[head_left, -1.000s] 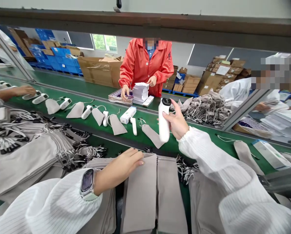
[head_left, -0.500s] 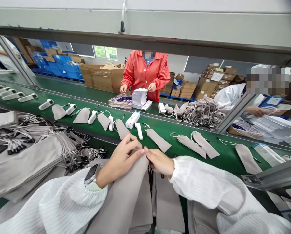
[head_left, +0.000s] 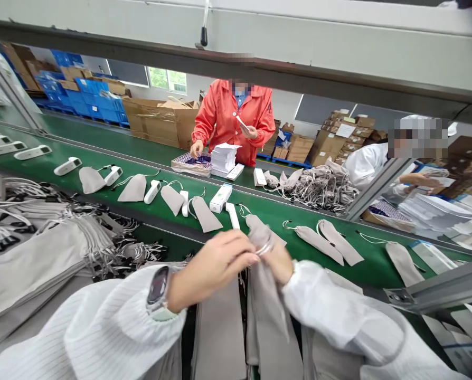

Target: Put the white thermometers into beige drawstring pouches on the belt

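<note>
In front of me a grey drawstring pouch hangs from my hands, its white cord and bunched mouth blurred by motion. My right hand is closed around the pouch near its top, with part of the fingers hidden by cloth. From the other side, my left hand has its fingers curled together, the tips against the pouch's mouth. Below my hands lie stacked grey pouches. Just beyond my left hand are a white handheld device and a white box on the green belt.
More pouches and white devices line the green belt. A large pouch pile with cords lies at my left. Across the belt, a person in a red jacket handles papers; another in white is at right. A metal post stands right.
The pouch has swung from the left, under my left arm, to hang below my right hand. Both hands have shifted slightly right. The person in red has lifted a paper.
</note>
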A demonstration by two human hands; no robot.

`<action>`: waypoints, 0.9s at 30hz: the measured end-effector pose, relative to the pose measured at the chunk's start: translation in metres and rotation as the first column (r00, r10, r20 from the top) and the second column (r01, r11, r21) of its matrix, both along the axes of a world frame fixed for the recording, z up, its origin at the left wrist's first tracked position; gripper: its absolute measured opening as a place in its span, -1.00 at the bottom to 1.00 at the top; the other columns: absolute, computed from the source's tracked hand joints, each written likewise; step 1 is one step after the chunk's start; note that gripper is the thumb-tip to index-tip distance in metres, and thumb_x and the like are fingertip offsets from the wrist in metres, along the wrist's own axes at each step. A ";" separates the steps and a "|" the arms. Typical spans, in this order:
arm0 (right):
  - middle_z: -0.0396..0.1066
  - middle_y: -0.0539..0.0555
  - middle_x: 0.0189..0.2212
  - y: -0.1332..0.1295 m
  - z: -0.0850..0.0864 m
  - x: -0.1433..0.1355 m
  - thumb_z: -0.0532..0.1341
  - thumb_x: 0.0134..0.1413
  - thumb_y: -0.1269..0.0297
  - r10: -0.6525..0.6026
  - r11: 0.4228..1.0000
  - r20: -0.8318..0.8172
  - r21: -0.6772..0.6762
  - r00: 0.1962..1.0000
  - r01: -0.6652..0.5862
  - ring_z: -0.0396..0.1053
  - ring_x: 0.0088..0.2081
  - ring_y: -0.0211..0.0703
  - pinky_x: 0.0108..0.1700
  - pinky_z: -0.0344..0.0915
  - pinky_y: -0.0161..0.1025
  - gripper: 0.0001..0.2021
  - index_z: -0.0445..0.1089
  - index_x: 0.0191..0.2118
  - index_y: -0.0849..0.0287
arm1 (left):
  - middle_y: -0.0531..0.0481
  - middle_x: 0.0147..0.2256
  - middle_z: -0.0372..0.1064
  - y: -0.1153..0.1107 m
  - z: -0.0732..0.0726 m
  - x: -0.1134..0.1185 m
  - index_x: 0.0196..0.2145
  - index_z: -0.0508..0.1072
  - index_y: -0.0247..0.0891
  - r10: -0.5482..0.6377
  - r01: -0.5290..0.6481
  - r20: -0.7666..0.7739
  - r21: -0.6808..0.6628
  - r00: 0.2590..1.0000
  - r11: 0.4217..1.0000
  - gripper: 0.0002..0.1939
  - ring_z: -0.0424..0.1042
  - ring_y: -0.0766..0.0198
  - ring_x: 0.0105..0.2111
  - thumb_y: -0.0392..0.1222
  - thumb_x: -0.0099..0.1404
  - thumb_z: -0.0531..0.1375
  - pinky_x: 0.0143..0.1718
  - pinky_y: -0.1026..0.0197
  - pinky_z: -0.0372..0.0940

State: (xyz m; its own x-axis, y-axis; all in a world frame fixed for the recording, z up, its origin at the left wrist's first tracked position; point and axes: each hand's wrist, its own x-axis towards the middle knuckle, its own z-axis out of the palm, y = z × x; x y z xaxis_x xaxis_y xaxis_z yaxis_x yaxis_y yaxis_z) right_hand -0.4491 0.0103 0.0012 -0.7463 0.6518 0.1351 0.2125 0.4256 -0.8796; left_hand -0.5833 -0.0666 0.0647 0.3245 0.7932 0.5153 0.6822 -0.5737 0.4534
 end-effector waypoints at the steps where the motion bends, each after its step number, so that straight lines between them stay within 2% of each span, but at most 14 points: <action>1: 0.27 0.11 -0.14 0.020 0.006 0.004 0.01 0.01 0.03 -0.156 0.985 0.061 0.081 0.986 0.151 0.25 -0.13 -0.15 -0.11 0.19 -0.17 -0.57 0.11 -0.03 0.15 | 0.01 -0.41 0.29 0.003 -0.006 -0.009 -0.44 0.35 -0.29 0.061 -0.061 -0.007 -0.012 0.998 0.998 -0.71 0.28 0.34 -0.38 -0.17 0.30 -0.08 -0.34 0.33 0.17; 2: 0.26 0.11 -0.13 0.045 0.013 0.012 0.00 0.02 0.04 -0.379 0.914 0.138 0.214 0.915 0.346 0.25 -0.12 -0.16 -0.10 0.18 -0.18 -0.56 0.06 -0.01 0.15 | 0.00 -0.39 0.30 0.005 -0.016 -0.021 -0.40 0.35 -0.28 0.126 -0.128 -0.031 -0.049 0.991 0.991 -0.73 0.29 0.33 -0.37 -0.16 0.30 -0.08 -0.32 0.31 0.17; 4: 0.24 0.23 -0.13 0.097 0.024 0.029 0.03 -0.02 0.02 -0.643 0.756 0.271 0.370 0.716 0.539 0.23 -0.09 0.00 -0.11 0.15 -0.03 -0.48 0.03 0.01 0.21 | 0.02 -0.40 0.29 0.007 -0.040 -0.045 -0.38 0.36 -0.27 0.213 -0.236 -0.152 -0.156 0.965 0.959 -0.75 0.30 0.31 -0.39 -0.16 0.29 -0.06 -0.35 0.29 0.19; 5: 0.26 0.29 -0.17 0.120 0.025 0.035 0.08 -0.06 0.03 -0.709 0.701 0.336 0.432 0.620 0.568 0.22 -0.10 0.09 -0.13 0.13 0.03 -0.47 0.06 -0.01 0.27 | 0.02 -0.40 0.29 0.007 -0.053 -0.054 -0.37 0.36 -0.27 0.224 -0.266 -0.221 -0.181 0.949 0.947 -0.79 0.31 0.28 -0.38 -0.16 0.28 -0.02 -0.35 0.28 0.20; 7: 0.25 0.40 -0.20 0.152 0.020 0.035 0.18 -0.15 0.11 -0.743 0.669 0.431 0.495 0.511 0.555 0.16 -0.07 0.27 -0.14 0.04 0.16 -0.49 0.18 -0.09 0.36 | -0.01 -0.38 0.29 0.008 -0.075 -0.064 -0.35 0.35 -0.28 0.232 -0.301 -0.353 -0.154 0.906 0.941 -0.86 0.31 0.21 -0.32 -0.18 0.23 0.05 -0.32 0.23 0.21; 8: 0.23 0.42 -0.17 0.160 0.014 0.028 0.20 -0.17 0.16 -0.745 0.667 0.457 0.525 0.486 0.529 0.11 -0.04 0.32 -0.12 -0.02 0.20 -0.54 0.23 -0.14 0.37 | -0.02 -0.38 0.29 0.008 -0.083 -0.064 -0.36 0.34 -0.28 0.236 -0.308 -0.407 -0.120 0.882 0.944 -0.88 0.30 0.19 -0.31 -0.20 0.22 0.07 -0.32 0.20 0.21; 11: 0.14 0.33 -0.03 0.166 -0.008 -0.018 0.12 -0.05 0.19 -0.707 0.700 0.488 0.581 0.512 0.414 -0.01 0.05 0.21 -0.02 -0.13 0.14 -0.68 0.30 -0.17 0.26 | -0.03 -0.39 0.28 0.006 -0.093 -0.057 -0.37 0.33 -0.29 0.248 -0.302 -0.530 -0.018 0.811 0.953 -0.90 0.29 0.17 -0.36 -0.32 0.24 0.02 -0.37 0.16 0.21; 15: 0.23 0.20 -0.09 0.159 -0.035 -0.087 0.02 0.05 0.16 -0.598 0.783 0.520 0.543 0.610 0.304 0.12 -0.02 0.00 -0.05 0.02 -0.09 -0.69 0.25 -0.09 0.13 | -0.08 -0.39 0.29 -0.003 -0.096 -0.048 -0.29 0.33 -0.35 0.295 -0.268 -0.607 0.137 0.738 0.954 -0.79 0.29 0.16 -0.38 -0.48 0.21 -0.04 -0.39 0.14 0.21; 17: 0.25 0.22 -0.11 0.156 -0.044 -0.105 0.07 0.02 0.24 -0.580 0.801 0.525 0.509 0.623 0.316 0.16 -0.04 0.00 -0.08 0.06 -0.09 -0.69 0.22 -0.07 0.16 | -0.11 -0.38 0.30 -0.008 -0.102 -0.049 -0.23 0.32 -0.40 0.335 -0.239 -0.610 0.235 0.719 0.942 -0.74 0.30 0.15 -0.34 -0.54 0.19 -0.06 -0.36 0.14 0.20; 19: 0.26 0.25 -0.13 0.155 -0.045 -0.107 0.10 -0.02 0.36 -0.584 0.803 0.515 0.479 0.628 0.354 0.18 -0.06 0.02 -0.08 0.06 -0.06 -0.67 0.19 -0.06 0.19 | -0.15 -0.34 0.32 -0.013 -0.109 -0.051 -0.17 0.30 -0.46 0.367 -0.193 -0.596 0.337 0.714 0.922 -0.71 0.30 0.13 -0.27 -0.55 0.19 -0.07 -0.30 0.13 0.18; 21: 0.25 0.27 -0.13 0.156 -0.036 -0.098 0.09 -0.03 0.42 -0.602 0.793 0.481 0.453 0.637 0.408 0.19 -0.06 0.06 -0.08 0.05 0.02 -0.62 0.14 -0.02 0.20 | -0.17 -0.31 0.32 -0.016 -0.114 -0.053 -0.17 0.30 -0.48 0.377 -0.148 -0.587 0.400 0.717 0.905 -0.73 0.28 0.11 -0.22 -0.52 0.21 -0.07 -0.25 0.12 0.15; 23: 0.22 0.26 -0.08 0.155 -0.017 -0.084 0.06 0.00 0.40 -0.625 0.775 0.416 0.430 0.661 0.462 0.18 -0.04 0.09 -0.07 0.03 0.08 -0.57 0.04 0.04 0.16 | -0.16 -0.29 0.32 -0.016 -0.114 -0.055 -0.19 0.31 -0.45 0.360 -0.122 -0.601 0.399 0.713 0.909 -0.75 0.27 0.11 -0.21 -0.50 0.22 -0.07 -0.26 0.11 0.13; 25: 0.20 0.18 -0.05 0.146 0.009 -0.070 0.02 0.05 0.32 -0.625 0.771 0.342 0.411 0.701 0.487 0.18 -0.03 0.02 -0.06 0.07 0.03 -0.57 -0.05 0.06 0.09 | -0.14 -0.26 0.31 -0.012 -0.109 -0.056 -0.22 0.30 -0.39 0.324 -0.135 -0.619 0.332 0.715 0.933 -0.77 0.25 0.13 -0.23 -0.50 0.21 -0.06 -0.29 0.12 0.10; 27: 0.23 0.08 -0.07 0.124 0.034 -0.058 -0.03 0.09 0.23 -0.566 0.811 0.219 0.319 0.795 0.490 0.24 -0.08 -0.12 -0.11 0.19 -0.11 -0.59 -0.14 0.06 0.03 | -0.09 -0.28 0.30 -0.008 -0.099 -0.056 -0.28 0.30 -0.32 0.268 -0.177 -0.595 0.208 0.758 0.962 -0.81 0.23 0.16 -0.25 -0.47 0.22 -0.04 -0.31 0.14 0.08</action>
